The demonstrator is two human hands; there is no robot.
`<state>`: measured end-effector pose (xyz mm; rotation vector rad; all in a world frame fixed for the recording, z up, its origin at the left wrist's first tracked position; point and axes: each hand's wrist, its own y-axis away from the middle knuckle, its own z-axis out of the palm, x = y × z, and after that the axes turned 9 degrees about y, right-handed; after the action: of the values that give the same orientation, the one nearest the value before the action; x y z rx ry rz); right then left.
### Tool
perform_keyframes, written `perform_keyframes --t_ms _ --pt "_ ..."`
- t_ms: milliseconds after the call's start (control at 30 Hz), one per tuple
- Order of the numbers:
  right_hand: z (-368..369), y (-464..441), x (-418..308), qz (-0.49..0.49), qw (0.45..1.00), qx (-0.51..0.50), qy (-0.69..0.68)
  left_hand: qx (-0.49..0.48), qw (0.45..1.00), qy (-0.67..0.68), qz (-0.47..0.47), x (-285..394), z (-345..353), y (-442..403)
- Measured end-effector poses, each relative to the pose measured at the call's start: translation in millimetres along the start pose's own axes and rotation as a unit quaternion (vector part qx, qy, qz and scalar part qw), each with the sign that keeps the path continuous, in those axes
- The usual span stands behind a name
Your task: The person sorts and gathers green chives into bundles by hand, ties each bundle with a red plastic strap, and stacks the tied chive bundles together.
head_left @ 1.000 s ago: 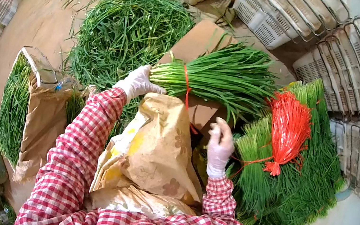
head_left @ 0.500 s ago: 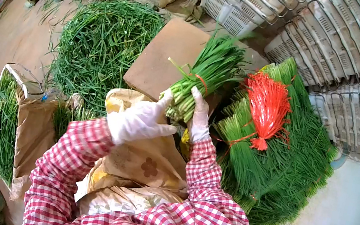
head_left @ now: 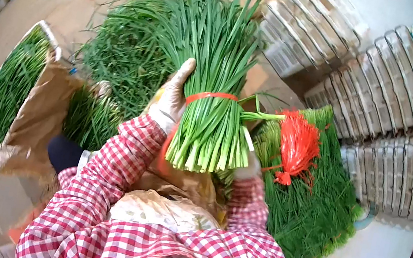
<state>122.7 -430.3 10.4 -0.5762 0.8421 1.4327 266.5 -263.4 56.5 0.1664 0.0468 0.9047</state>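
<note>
A thick bunch of garlic chives (head_left: 210, 124) is held up close to the camera, its pale cut ends toward me and its leaves pointing away. A red band (head_left: 212, 97) circles it, and a few stray stalks stick out to the right. My left hand (head_left: 171, 95), in a white glove, grips the bunch from the left with the thumb raised along its side. Low on the right side of the bunch, my right hand (head_left: 251, 165) is blurred and partly hidden, so its fingers cannot be made out. A bundle of red ties (head_left: 297, 148) lies on piled chives to the right.
Loose green leaves (head_left: 126, 54) are heaped at the left, behind a paper-lined crate of chives (head_left: 13, 78). Banded chives (head_left: 311, 225) are piled at the right. White crates (head_left: 390, 89) are stacked along the right wall, with more at the back.
The bunch has come up nearer the camera and now shows its cut ends fully. My left hand has moved from its cut ends to its left side. The view has shifted.
</note>
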Motion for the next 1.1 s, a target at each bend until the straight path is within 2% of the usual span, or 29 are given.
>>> perform_keyframes --t_ms 67,100,133,200,233,267,333,367,400,467,500,567,600,667,700,733,767,800,833,867,900,933,967,1000,1067,1100 --pt "-9 -18 -33 -0.07 0.965 0.065 0.243 0.012 0.992 -0.066 0.106 26 19 30" --pt "36 -3 -74 -0.082 0.916 0.125 0.372 -0.021 0.987 -0.093 0.129 39 25 45" --pt "45 -2 -85 -0.224 0.867 0.139 0.422 -0.024 0.989 -0.086 0.12 51 31 59" --pt "94 3 -102 -0.373 0.789 0.099 0.479 -0.007 0.965 -0.133 0.224 72 18 73" --pt "133 4 -112 -0.444 0.592 0.045 0.671 -0.028 0.973 -0.11 0.203 82 15 82" --pt "165 7 -106 -0.483 0.349 -0.02 0.803 -0.051 0.966 -0.11 0.228 94 6 101" --pt "184 7 -72 -0.376 0.324 -0.076 0.865 -0.018 0.956 -0.129 0.264 110 -8 118" --pt "194 9 -57 -0.273 0.334 -0.116 0.895 -0.01 0.954 -0.129 0.271 114 -14 129" --pt "200 13 -38 -0.262 0.264 -0.14 0.918 -0.015 0.959 -0.092 0.268 116 -13 139" --pt "195 23 3 -0.326 0.286 -0.15 0.889 -0.005 0.952 -0.056 0.299 122 -22 153" --pt "196 26 20 -0.328 0.288 -0.163 0.885 -0.01 0.953 -0.045 0.299 127 -32 160" --pt "199 29 44 -0.35 0.368 -0.143 0.849 -0.001 0.956 -0.036 0.293 136 -50 178" --pt "197 34 53 -0.352 0.371 -0.149 0.846 0.002 0.954 -0.037 0.299 139 -55 188" --pt "189 46 61 -0.236 0.523 -0.246 0.782 -0.013 0.953 -0.038 0.301 139 -64 207" --pt "191 50 52 -0.161 0.513 -0.29 0.792 -0.029 0.956 -0.035 0.289 141 -66 213" --pt "190 42 34 -0.007 0.446 -0.385 0.808 -0.026 0.961 -0.029 0.273 144 -67 222" --pt "184 40 34 -0.002 0.61 -0.337 0.718 0.005 0.954 -0.038 0.298 148 -67 232" --pt "180 38 34 0.0 0.75 -0.271 0.603 0.034 0.946 -0.048 0.32 150 -67 238" --pt "192 27 27 -0.006 0.765 -0.214 0.607 0.093 0.908 -0.134 0.386 148 -65 245" --pt "200 27 41 -0.139 0.813 -0.134 0.549 0.13 0.869 -0.22 0.423 154 -80 248" --pt "211 27 50 -0.167 0.789 -0.143 0.573 0.145 0.871 -0.248 0.399 160 -94 256" --pt "222 25 59 -0.195 0.764 -0.151 0.596 0.088 0.918 -0.19 0.337 150 -78 259" --pt "222 23 72 -0.139 0.707 -0.205 0.663 0.043 0.954 -0.132 0.267 138 -62 262" --pt "226 25 87 -0.15 0.695 -0.241 0.661 0.008 0.965 -0.138 0.224 137 -61 266" --pt "233 33 124 -0.204 0.705 -0.205 0.647 0.083 0.952 -0.155 0.252 161 -86 269" --pt "227 34 134 -0.248 0.687 -0.169 0.662 0.073 0.951 -0.165 0.249 150 -65 268"
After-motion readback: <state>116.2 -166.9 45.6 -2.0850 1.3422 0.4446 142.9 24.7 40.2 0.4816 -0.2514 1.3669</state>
